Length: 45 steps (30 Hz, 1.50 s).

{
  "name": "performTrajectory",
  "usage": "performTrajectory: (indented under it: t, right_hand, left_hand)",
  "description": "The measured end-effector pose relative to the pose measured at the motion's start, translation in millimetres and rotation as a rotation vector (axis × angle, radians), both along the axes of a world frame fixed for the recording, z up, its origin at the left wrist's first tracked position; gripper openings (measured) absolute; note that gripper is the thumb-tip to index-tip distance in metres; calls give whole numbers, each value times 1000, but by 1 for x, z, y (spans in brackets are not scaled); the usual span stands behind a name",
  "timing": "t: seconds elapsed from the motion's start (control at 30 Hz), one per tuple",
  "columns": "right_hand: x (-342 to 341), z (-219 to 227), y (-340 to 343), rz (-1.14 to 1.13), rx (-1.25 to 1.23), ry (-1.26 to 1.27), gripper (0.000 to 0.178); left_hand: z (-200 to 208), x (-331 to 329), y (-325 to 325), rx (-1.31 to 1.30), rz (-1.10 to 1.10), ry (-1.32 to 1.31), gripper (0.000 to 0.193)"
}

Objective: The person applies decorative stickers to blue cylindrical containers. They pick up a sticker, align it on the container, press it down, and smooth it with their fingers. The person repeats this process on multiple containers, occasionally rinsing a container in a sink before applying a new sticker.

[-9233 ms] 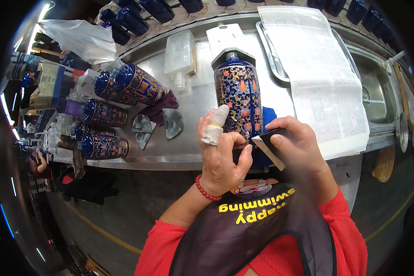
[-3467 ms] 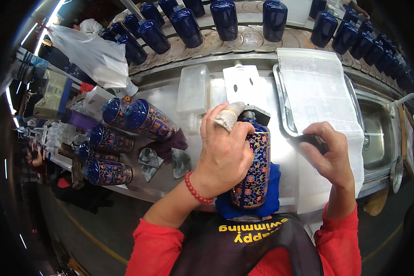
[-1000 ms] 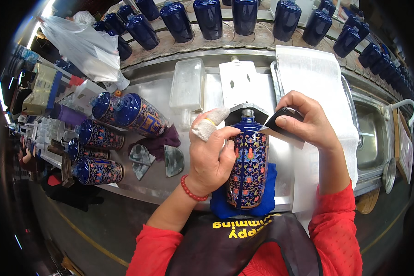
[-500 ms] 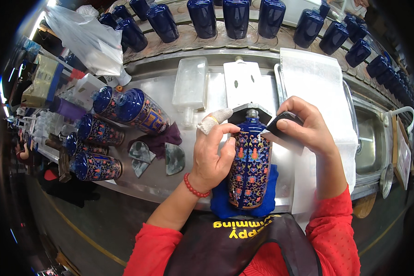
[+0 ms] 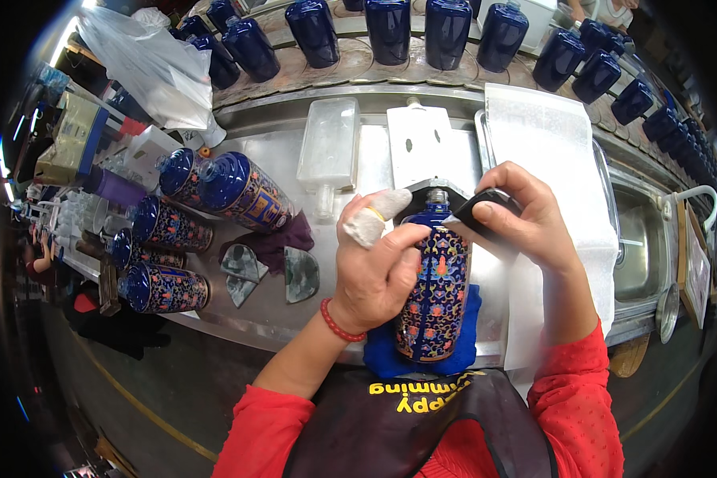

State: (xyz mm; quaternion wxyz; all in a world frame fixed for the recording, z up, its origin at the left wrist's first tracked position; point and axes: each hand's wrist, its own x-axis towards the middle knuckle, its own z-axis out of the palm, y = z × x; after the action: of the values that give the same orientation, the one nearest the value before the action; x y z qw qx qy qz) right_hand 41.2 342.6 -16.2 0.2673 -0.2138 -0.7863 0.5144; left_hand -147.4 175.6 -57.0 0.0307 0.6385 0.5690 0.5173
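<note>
A dark blue glass bottle with a colourful floral pattern lies neck away from me on a blue cloth. Its neck sits at a dark angled rest. My left hand, with a white cloth cover on one finger, is closed against the left of the bottle's shoulder; its index fingertip touches the glass. Between thumb and fingers of my right hand is a black flat scraper, its pale edge at the right of the shoulder. Part of the scraper is hidden by my thumb.
Several patterned bottles stand at the left by a purple cloth and flat dark-green plates. A clear empty bottle lies ahead, beside a white board. Plain blue bottles line a conveyor. A sink is right.
My left fingers have shifted further over the bottle's shoulder, the index finger reaching right. The scraper has moved slightly left. The conveyor's bottles have shifted; I cannot tell which way.
</note>
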Motion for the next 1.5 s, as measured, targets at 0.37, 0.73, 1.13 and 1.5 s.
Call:
performTrajectory:
  t: [0.37, 0.73, 1.13, 1.5]
  right_hand:
    - [23, -2, -32, -77, 509, -132, 51]
    - [17, -11, -67, 21, 673, -274, 61]
    - [15, -7, -75, -2, 681, -281, 66]
    - [20, -14, -80, -44, 575, -267, 71]
  left_hand:
    - [5, 2, -8, -59, 141, 404, 42]
    - [-21, 7, -22, -117, 51, 156, 66]
    - [-18, 11, -24, -146, -2, 150, 73]
    - [-23, 11, -26, -131, -51, 24, 71]
